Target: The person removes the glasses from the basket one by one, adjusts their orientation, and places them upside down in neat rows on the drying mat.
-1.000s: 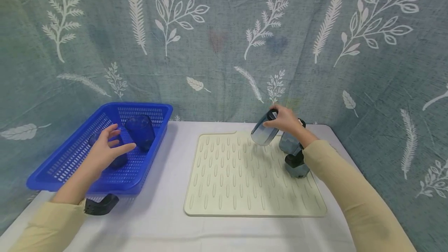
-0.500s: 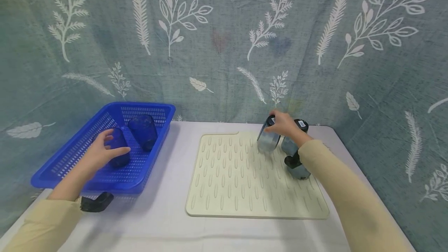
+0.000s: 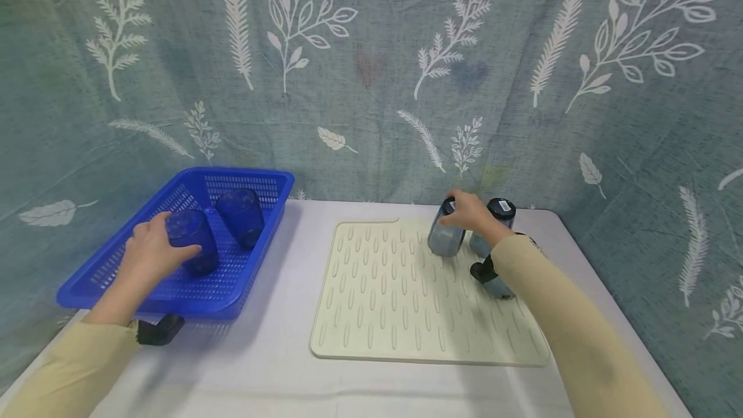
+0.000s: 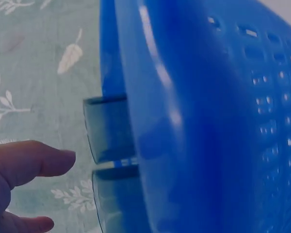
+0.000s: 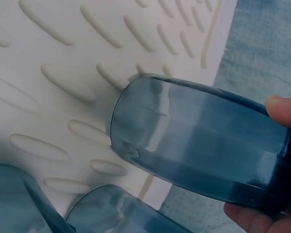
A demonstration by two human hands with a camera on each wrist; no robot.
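My right hand (image 3: 469, 210) grips an upside-down blue-tinted drinking glass (image 3: 445, 237) by its dark base; thumb and fingers show on opposite sides in the right wrist view. The glass's rim is down at the cream ribbed mat (image 3: 371, 289), near its back edge. My left hand (image 3: 149, 251) is over the blue plastic basket (image 3: 235, 307), fingers spread beside the nearer glass (image 3: 194, 244) inside it. In the left wrist view, a gap shows between the thumb (image 4: 58, 162) and that glass. Another glass (image 3: 240, 218) leans in the basket further back.
Two more upside-down glasses stand on the mat's right side: one at the back (image 3: 500, 211), the other (image 3: 498, 288) partly hidden by my right wrist strap. A white cloth covers the table (image 3: 278, 366). A patterned curtain (image 3: 348, 82) hangs behind.
My right hand has lowered the glass and turned it more upright, rim down on the mat. My left hand has moved slightly left and down toward the nearer glass in the basket.
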